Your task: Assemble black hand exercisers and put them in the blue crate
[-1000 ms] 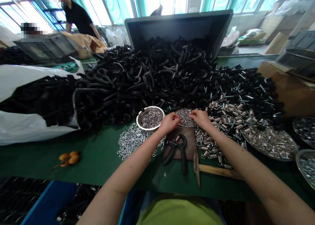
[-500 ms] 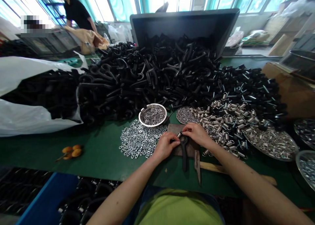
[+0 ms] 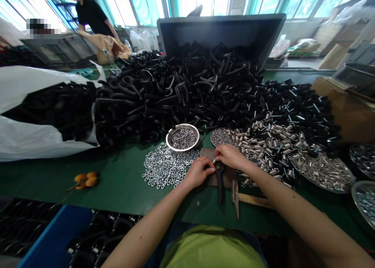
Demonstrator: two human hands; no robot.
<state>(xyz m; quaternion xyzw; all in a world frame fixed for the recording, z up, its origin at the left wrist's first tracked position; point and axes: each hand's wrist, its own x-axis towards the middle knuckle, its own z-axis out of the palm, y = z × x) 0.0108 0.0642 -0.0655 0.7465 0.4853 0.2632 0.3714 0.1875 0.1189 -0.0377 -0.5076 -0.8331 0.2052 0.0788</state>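
A black plastic handle (image 3: 220, 186) with a forked head lies on a worn metal plate (image 3: 206, 153), its grip end pointing toward me. Over its head, my left hand (image 3: 197, 172) pinches a small metal spring (image 3: 213, 160) from the left. My right hand (image 3: 231, 156) is closed at the upper end of the same spring, fingertips pressed together; exactly what lies between them is partly hidden. Right of the handle rests a hammer (image 3: 235, 197) with a wooden shaft, partly under my right forearm.
Loose nuts (image 3: 164, 168) spread left of the plate, below a steel bowl of pins (image 3: 190, 147). Springs (image 3: 263, 143) are heaped to the right near metal dishes. Black handles (image 3: 175, 92) pile up behind. Orange fruits (image 3: 91, 181) lie left. A person (image 3: 95, 18) stands at back left.
My right hand has shifted slightly left and up at the spring. The left hand stays nearly in place, and the handle lies as before.
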